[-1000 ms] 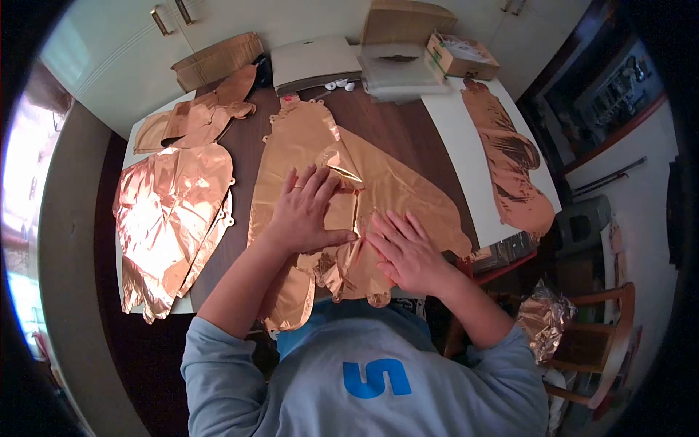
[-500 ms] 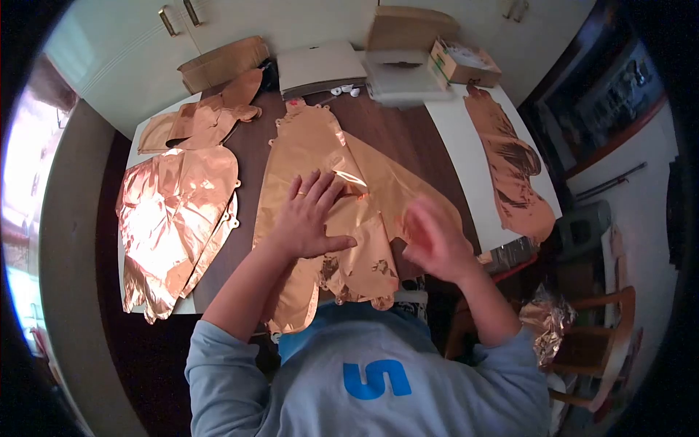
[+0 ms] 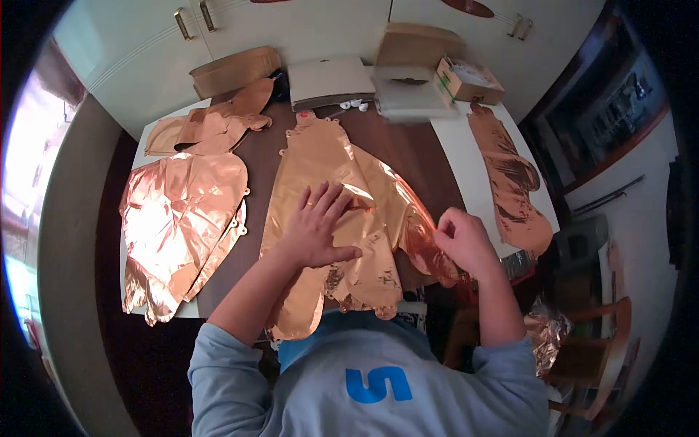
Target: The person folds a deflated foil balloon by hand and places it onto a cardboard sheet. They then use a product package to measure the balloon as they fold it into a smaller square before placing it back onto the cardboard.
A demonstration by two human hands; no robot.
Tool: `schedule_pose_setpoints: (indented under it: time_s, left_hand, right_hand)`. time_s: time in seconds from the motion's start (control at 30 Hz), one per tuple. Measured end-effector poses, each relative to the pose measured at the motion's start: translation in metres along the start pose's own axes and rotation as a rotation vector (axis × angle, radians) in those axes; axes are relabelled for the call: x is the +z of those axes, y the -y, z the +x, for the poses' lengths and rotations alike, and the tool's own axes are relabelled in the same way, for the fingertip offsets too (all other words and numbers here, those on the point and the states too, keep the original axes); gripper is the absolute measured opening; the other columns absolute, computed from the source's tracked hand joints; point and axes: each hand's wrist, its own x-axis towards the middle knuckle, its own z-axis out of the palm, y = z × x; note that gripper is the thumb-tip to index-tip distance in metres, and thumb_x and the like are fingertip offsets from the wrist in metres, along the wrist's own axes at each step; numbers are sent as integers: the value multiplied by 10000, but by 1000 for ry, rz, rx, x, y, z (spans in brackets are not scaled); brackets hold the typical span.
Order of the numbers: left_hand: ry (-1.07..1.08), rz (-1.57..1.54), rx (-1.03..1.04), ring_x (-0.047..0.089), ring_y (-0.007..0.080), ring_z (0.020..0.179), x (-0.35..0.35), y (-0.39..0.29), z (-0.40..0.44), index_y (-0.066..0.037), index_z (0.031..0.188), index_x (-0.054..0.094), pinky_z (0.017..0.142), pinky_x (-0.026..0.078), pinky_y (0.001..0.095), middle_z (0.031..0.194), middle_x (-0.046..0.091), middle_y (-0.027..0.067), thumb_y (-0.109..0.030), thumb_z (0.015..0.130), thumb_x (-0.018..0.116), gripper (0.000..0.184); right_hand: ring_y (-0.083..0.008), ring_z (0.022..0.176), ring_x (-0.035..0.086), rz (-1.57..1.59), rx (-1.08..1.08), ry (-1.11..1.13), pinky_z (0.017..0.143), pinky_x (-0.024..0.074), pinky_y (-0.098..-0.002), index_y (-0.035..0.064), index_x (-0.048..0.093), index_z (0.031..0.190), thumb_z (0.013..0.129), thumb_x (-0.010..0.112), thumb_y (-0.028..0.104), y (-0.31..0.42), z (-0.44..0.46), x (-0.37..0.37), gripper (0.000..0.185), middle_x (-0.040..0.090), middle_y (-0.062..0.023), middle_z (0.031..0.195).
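A large flat copper-coloured foil balloon point(image 3: 320, 164) lies in front of me, with small tabs along its edge and a red mark at its far tip. My left hand point(image 3: 317, 231) rests flat on its middle, fingers stretched and thumb out to the right. At its right side, my right hand point(image 3: 466, 244) is closed with bent fingers on the edge of the balloon's right flap, which is creased and partly lifted. The fingertips' exact grip is partly hidden.
More flat foil balloons lie at the left point(image 3: 182, 211), far left point(image 3: 218, 124) and right point(image 3: 506, 182). Along the back are a cardboard stack point(image 3: 331, 84), an open carton point(image 3: 419, 47), a small box point(image 3: 470, 80) and white pieces point(image 3: 354, 105). A wooden chair point(image 3: 593, 357) stands right.
My right hand has moved right and slightly down, closing at the flap's edge. The flap has bent and creased toward me. My left hand stays flat on the balloon; the camera view has shifted slightly.
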Motion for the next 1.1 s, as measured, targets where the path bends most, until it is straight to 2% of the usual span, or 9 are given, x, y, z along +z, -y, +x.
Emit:
schedule_pose_setpoints:
  time_s: [0.1,0.17,0.27,0.57,0.7,0.8,0.83,0.97,1.1]
  left_hand:
    - [-10,-5,5,347,448,1406,2,1,-1,-25,1436,439,1156,216,604,1471,434,219,-749,660,702,1093]
    - [-18,-7,12,353,448,1401,3,2,0,-27,1435,441,1156,219,605,1470,435,219,-748,661,702,1090]
    - [-29,-6,14,359,449,1398,3,2,-2,-29,1435,440,1154,222,605,1471,435,218,-746,663,701,1086]
    - [-22,0,13,355,444,1401,4,0,-1,-35,1429,445,1150,230,608,1479,427,216,-738,682,692,1055]
    - [-17,12,9,354,442,1401,0,1,-1,-40,1438,429,1152,232,602,1482,422,212,-737,691,687,1054]
    - [-1,28,9,352,437,1404,2,0,-2,-32,1445,413,1155,234,593,1487,417,206,-736,693,684,1065]
    - [7,32,12,351,434,1406,2,0,-1,-27,1446,407,1156,234,590,1489,415,203,-735,694,683,1069]
    - [27,21,43,291,414,1444,7,9,-4,-15,1457,391,1189,171,577,1529,366,192,-678,753,622,994]
    - [17,92,41,286,400,1450,14,15,-8,18,1449,388,1192,166,567,1533,363,191,-580,796,597,909]
  right_hand:
    - [-80,669,611,231,-146,42,638,516,-251,23,638,879,807,736,48,38,-7,8,124,636,-32,712]
    - [-257,807,672,200,-137,79,732,535,-377,11,617,958,828,733,142,57,-7,11,218,664,-128,859]
    - [-349,862,664,-276,-250,-409,785,534,-447,6,616,993,818,744,215,42,7,16,301,659,-144,892]
    - [-370,873,667,-278,279,248,772,524,-456,-4,642,852,731,735,308,-24,24,-13,348,668,-213,877]
    - [-358,760,657,-130,160,15,674,505,-434,-21,611,838,769,734,235,12,11,-18,293,649,-224,826]
    - [-329,702,644,31,-54,96,629,495,-419,14,611,855,808,712,190,52,-5,-11,209,628,-177,770]
    - [-203,694,649,96,-118,166,634,518,-336,4,630,866,823,702,127,65,-9,-2,149,635,-121,775]
    - [-238,812,683,383,-514,479,707,541,-335,26,679,963,892,711,188,74,-9,51,180,685,-119,895]
    - [-254,955,683,362,-451,327,813,537,-344,25,670,1068,914,687,179,43,13,57,219,686,-138,1063]
